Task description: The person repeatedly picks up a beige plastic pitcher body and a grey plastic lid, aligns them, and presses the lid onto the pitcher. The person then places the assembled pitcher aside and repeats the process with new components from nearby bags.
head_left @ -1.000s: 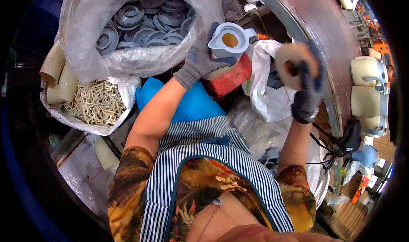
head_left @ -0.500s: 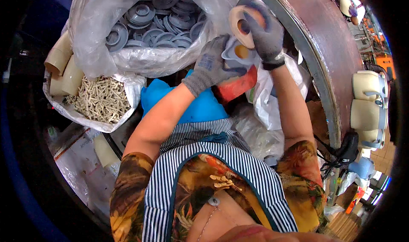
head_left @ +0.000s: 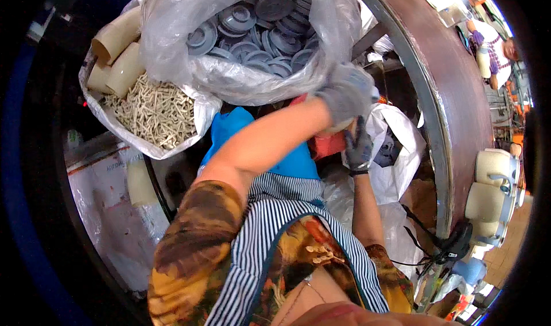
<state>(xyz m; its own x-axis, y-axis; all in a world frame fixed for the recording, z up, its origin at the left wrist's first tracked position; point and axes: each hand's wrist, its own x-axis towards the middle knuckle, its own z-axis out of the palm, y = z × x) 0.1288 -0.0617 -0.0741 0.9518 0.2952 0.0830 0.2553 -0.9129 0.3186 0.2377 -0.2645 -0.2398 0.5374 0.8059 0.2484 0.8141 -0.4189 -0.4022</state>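
Note:
My left hand (head_left: 347, 94), in a grey work glove, reaches across to the right and is smeared by motion. Its fingers are hidden. It lies over a beige round part (head_left: 340, 127), of which only a sliver of edge shows beneath the glove. Below it, my right hand (head_left: 360, 148), also gloved, is closed at that part's edge with the thumb upward. A red block-like object (head_left: 328, 145) sits just under both hands. Blue sheeting (head_left: 293, 162) covers my lap beside it. Where the grey plastic piece is now cannot be made out.
A large clear plastic bag (head_left: 229, 76) of grey ring-shaped caps (head_left: 237, 18) stands ahead. At left, a white sack (head_left: 155, 149) holds small beige pegs (head_left: 158, 111) and beige tubes (head_left: 123, 68). A metal-edged table (head_left: 427, 91) curves along the right. Beneath it lies an opened white bag (head_left: 396, 177).
My left hand has moved right and over the parts, covering them. My right hand has come down and nearer to me. The whole view has shifted, with the bags appearing farther right.

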